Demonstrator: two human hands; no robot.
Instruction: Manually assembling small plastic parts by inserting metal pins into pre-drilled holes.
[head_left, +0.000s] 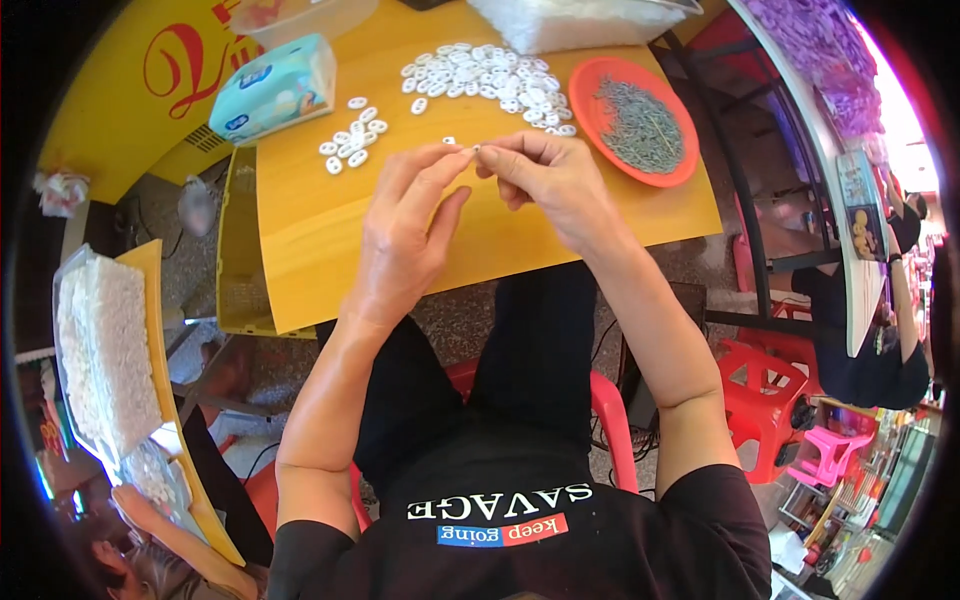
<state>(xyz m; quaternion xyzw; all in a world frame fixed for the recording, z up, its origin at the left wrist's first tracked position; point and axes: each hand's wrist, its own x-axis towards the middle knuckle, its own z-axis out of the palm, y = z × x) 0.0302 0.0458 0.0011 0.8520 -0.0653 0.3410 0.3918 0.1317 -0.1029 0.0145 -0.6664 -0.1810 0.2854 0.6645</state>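
Observation:
Over the table's near middle, the fingertips of my two hands meet. My left hand (405, 215) has its fingers bent together at the tips, its thumb lower and apart. My right hand (550, 185) pinches with thumb and index finger. A tiny pale thing shows between the fingertips, too small to name. A bit of white (449, 140) shows just past my left fingers; I cannot tell whether they hold it. Beyond lies a pile of white oval two-holed pieces (490, 75), with a smaller group of the same pieces (352, 138) to its left.
A red plate (582, 105) of small grey metal pins or screws (640, 125) stands right on the yellow table (330, 265). A tissue pack (275, 90) lies left, a clear tub (580, 25) at the back. A co-worker's arm (180, 540) reaches over another table left; another person (870, 330) is right.

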